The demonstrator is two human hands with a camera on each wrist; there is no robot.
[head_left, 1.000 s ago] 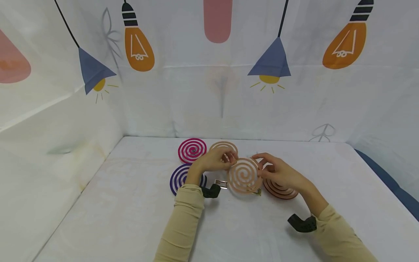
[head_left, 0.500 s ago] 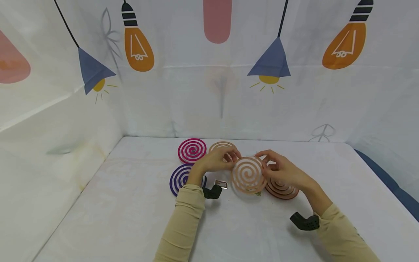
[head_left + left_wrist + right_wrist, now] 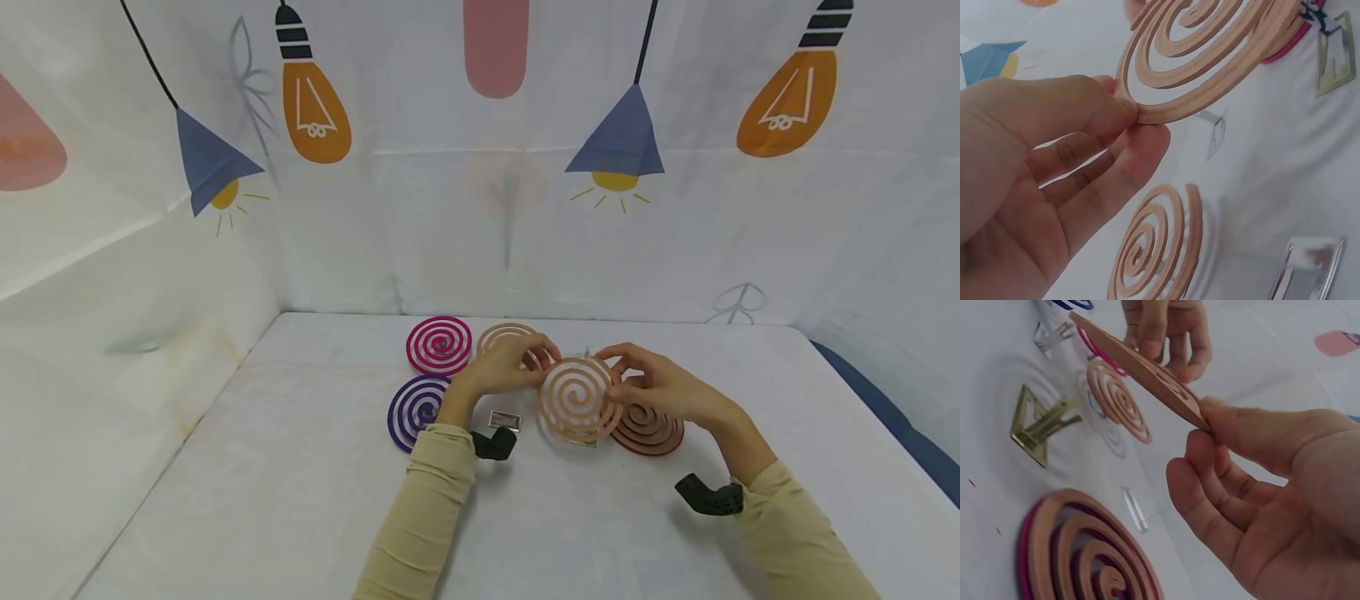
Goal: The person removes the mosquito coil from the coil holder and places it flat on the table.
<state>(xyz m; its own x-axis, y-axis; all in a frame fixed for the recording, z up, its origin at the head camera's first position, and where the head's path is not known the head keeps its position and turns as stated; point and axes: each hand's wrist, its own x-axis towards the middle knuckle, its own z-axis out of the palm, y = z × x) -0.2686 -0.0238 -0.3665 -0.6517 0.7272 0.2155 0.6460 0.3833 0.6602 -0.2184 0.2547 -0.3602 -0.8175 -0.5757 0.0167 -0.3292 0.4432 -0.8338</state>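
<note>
A tan mosquito coil is held up between the two hands, its flat spiral facing the head camera. My left hand pinches its left edge between thumb and fingers, as the left wrist view shows close up. On the opposite edge my right hand pinches it with thumb and fingertips. Below the held coil, a gold metal coil stand stands on the table with its prong bent up. A silver coil stand lies left of the held coil, near the left wrist.
Magenta and dark purple coils lie at the left, behind and beside the left arm. Another tan coil lies partly hidden behind the left hand. Under the right hand is a brownish coil with magenta showing beneath it in the right wrist view.
Both hands have shifted a little to the right, carrying the tan mosquito coil with them. The silver stand shows more fully now, and the coils on the table stay put.
</note>
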